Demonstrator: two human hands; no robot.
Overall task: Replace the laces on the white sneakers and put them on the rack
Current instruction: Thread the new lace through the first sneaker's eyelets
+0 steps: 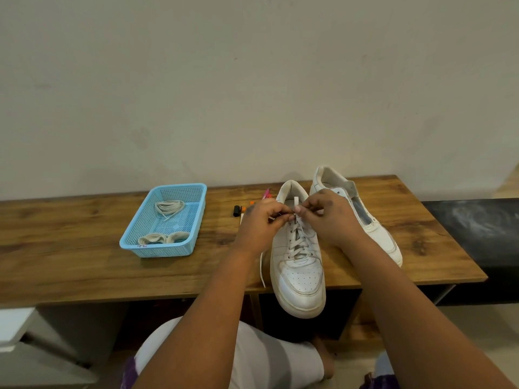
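Sneaker [299, 265] lace [295, 206] pinched by both hands [259, 220], blue basket [132, 240] holding loose laces [168, 207]

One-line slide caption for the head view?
Both hands pinch the lace atop the near sneaker; other sneaker unlaced.

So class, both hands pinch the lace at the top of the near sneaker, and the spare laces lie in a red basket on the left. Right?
Not quite: the head view shows the basket is blue, not red. The left hand and right hand do pinch the lace on the near sneaker, and the spare laces lie there.
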